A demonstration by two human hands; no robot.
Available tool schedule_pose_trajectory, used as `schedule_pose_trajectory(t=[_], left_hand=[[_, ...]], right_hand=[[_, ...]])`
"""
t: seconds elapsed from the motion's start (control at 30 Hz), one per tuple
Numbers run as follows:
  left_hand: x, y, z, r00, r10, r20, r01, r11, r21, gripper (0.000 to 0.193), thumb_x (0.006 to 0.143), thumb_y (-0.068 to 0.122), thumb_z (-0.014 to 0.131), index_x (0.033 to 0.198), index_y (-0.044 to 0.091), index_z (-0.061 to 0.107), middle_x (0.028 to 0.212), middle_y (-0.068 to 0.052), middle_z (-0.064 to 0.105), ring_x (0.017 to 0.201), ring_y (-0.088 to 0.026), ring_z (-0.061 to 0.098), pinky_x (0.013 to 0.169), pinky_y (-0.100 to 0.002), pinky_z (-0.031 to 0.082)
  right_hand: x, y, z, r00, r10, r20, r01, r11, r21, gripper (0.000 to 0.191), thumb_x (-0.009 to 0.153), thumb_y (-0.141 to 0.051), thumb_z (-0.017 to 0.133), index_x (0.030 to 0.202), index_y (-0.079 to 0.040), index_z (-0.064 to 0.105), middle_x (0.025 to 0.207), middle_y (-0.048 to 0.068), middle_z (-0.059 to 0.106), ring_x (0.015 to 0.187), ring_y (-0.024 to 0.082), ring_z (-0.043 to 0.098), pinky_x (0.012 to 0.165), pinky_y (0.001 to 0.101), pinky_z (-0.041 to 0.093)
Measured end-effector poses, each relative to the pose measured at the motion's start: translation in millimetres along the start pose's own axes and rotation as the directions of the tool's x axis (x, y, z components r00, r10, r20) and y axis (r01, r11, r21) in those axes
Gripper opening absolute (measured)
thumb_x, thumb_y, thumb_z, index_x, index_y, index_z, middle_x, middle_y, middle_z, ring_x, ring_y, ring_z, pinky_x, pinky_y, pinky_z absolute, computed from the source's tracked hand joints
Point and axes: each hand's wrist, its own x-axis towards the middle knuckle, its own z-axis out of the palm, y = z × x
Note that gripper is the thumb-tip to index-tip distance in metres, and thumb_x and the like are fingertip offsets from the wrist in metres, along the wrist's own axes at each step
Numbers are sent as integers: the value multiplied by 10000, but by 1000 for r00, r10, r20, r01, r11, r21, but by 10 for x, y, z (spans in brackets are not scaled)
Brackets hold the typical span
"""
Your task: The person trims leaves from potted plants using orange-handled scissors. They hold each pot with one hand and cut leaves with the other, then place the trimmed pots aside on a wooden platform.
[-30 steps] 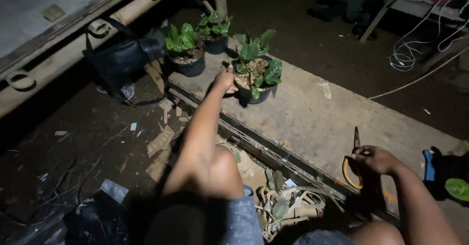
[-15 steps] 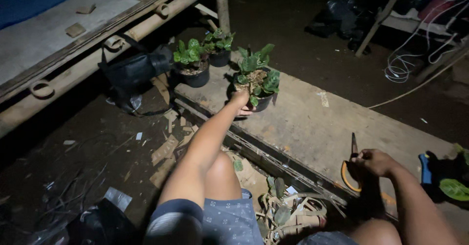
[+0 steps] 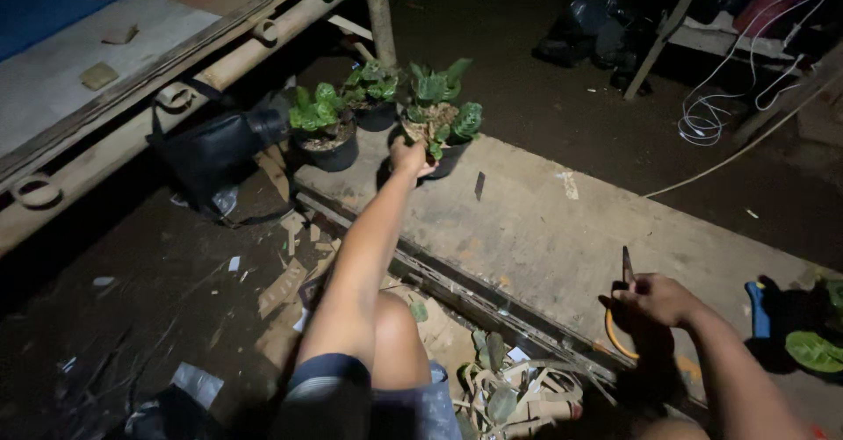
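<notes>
My left hand (image 3: 409, 155) reaches far out and grips the rim of a black pot with a green leafy plant (image 3: 439, 115), which stands on the concrete slab (image 3: 527, 220). Two more potted plants stand beside it: one to its left (image 3: 321, 128) and one behind (image 3: 372, 97). My right hand (image 3: 657, 299) rests low on the slab, closed on scissors with orange handles (image 3: 622, 308), their dark blade pointing up. My bare knee shows at the bottom centre.
A black bag (image 3: 215, 155) lies left of the pots under a bamboo and wood bench (image 3: 132, 97). Cut leaves and paper scraps (image 3: 505, 396) litter the dirt by my knee. White cords (image 3: 729, 115) trail at the right. A blue object (image 3: 757, 308) lies at the far right.
The view has shifted so the pots sit lower and closer to centre. My left hand stays on the plant pot; my right hand still holds the scissors in the same place.
</notes>
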Motion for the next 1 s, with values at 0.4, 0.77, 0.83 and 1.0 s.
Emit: schedule_pose_trajectory(t=[0.4,0.77,0.83,1.0], left_hand=[[854,123,-28,995,-9,98,22,991,-133,287,984,145,609,1267,146,660,1064,-164,683,847,-394,697,666,-621,623],[1145,253,-49,989,-10,147,19,998,-62,310,1000,284,564,1224,78,620,938,-215,732,727,-379,754,647,-523,658],[1082,238,-131,992,-39,119,38,999,11,401,1017,413,511,1232,86,601,885,-203,760,704,-351,773,662,-483,649],[942,93,-388,958,-184,-219,192,981,17,768,1052,586,413,883,-108,696,716,-168,636,508,-257,577,450,-385,506]], right_hand=[[8,-377,-30,994,94,47,-80,968,-239,591,825,-634,693,884,-52,781,894,152,780,888,259,739,880,401,560],[32,-631,-31,955,215,204,-155,949,-276,575,933,-590,611,1063,-45,742,980,171,773,986,264,748,973,409,565],[123,-496,18,941,264,212,-207,944,-257,554,975,-545,601,1191,-42,689,1081,158,734,1077,257,702,1027,419,536],[424,30,173,928,-372,-5,366,914,-173,300,935,-231,550,1135,-17,618,1083,201,705,1064,331,684,964,434,518]])
